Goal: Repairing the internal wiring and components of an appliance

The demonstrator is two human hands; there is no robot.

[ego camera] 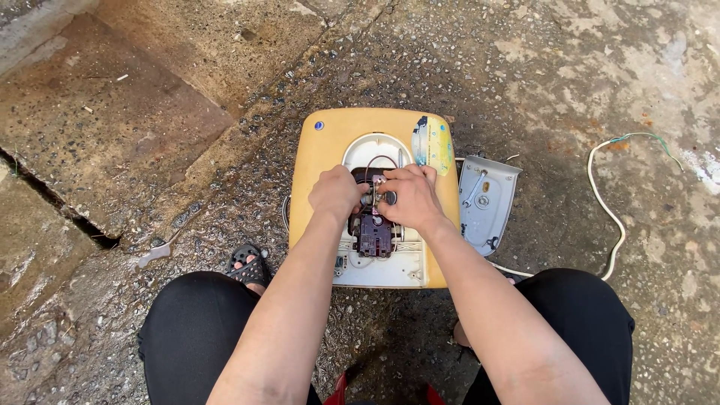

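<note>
A yellow appliance casing (321, 161) lies flat on the wet concrete between my knees, its white inner opening (375, 146) uncovered. Inside sits a dark electrical component (373, 234) with thin wires. My left hand (335, 192) and my right hand (411, 196) meet over the top of that component, fingers closed around a small metal part (379, 197) between them. Exactly which hand grips the part is hard to tell.
A grey detached cover plate (487, 202) with screws lies right of the casing. A white cable (609, 217) with a green-tipped end curls over the ground at right. A cracked concrete slab (90, 150) rises at left. My sandalled foot (247, 266) rests near the casing.
</note>
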